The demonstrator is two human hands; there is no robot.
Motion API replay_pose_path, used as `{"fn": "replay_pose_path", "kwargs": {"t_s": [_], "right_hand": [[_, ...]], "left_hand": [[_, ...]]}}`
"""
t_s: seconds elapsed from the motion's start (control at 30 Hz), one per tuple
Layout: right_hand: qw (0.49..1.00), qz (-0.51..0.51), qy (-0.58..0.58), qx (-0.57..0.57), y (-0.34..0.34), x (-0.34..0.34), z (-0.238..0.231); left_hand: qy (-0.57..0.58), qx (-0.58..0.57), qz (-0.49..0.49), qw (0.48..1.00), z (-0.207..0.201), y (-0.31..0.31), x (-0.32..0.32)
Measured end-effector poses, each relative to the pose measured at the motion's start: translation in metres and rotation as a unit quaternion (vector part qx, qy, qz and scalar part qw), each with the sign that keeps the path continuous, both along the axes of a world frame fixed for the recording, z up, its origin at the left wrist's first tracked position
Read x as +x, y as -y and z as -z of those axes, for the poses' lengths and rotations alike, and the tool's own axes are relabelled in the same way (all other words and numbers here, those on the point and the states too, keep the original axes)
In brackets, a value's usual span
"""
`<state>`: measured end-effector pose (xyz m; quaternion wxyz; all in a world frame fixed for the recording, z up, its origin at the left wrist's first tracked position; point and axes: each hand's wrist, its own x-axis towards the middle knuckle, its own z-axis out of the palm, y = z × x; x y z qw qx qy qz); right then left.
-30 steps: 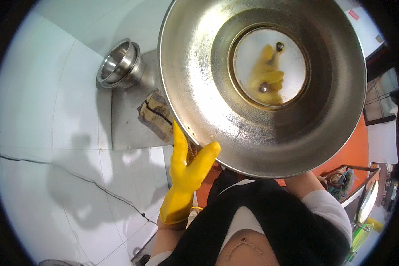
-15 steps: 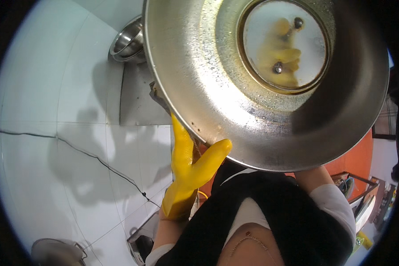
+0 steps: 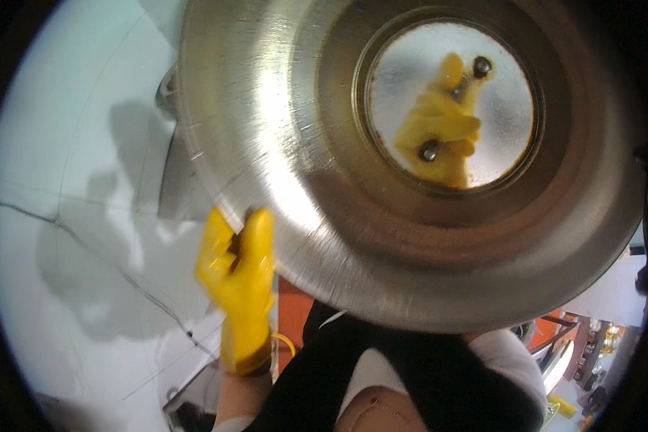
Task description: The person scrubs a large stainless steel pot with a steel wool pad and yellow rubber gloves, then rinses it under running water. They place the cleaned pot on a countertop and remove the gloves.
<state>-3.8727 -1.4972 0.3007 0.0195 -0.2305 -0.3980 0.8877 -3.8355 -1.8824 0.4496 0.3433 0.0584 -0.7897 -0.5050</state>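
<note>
A wide steel pot lid [image 3: 273, 144] with a round glass window [image 3: 504, 129] fills most of the view. Two dark bolts show on the glass. Through it I see my right hand [image 3: 443, 119] in a yellow glove behind the lid, its fingers closed around what seems to be the handle. My left hand [image 3: 241, 270], also in a yellow rubber glove, pinches the lid's left rim. A dark brown scrap shows between its thumb and fingers; its kind cannot be made out. Wet streaks and bright glare lie on the steel.
Left of the lid are white tiles with a dark cable [image 3: 147, 284] along them, and a grey metal surface [image 3: 180, 183] partly covered by the lid. An orange-red surface [image 3: 293, 306] shows below. Lower left stands a dark box-like thing [image 3: 194, 399]; assorted items crowd the lower right.
The lid has moved left and lower, covering most of the metal bowls behind it. My left hand has shifted left along with the rim, its thumb now drawn in closer to the fingers.
</note>
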Motion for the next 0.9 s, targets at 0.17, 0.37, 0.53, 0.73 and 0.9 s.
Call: {"fn": "replay_pose_path", "kwargs": {"t_s": [0.17,0.37,0.53,0.73,0.9], "right_hand": [[0.998,0.055,0.004,0.034,-0.028,0.013,-0.029],[0.993,0.093,-0.012,0.073,-0.045,0.003,-0.058],[0.99,0.083,-0.035,0.11,-0.038,-0.038,-0.081],[0.99,0.021,-0.044,0.135,0.01,-0.126,-0.098],[0.988,-0.035,-0.039,0.148,0.083,-0.196,-0.09]], "left_hand": [[0.01,0.034,-0.115,0.993,-0.047,0.0,0.043],[0.012,0.022,-0.133,0.991,-0.04,0.018,0.059],[-0.008,-0.032,-0.053,0.998,-0.029,0.029,0.033],[0.126,0.285,0.16,0.937,0.061,0.052,-0.01],[0.254,0.4,0.006,0.88,0.137,0.099,0.027]]}}
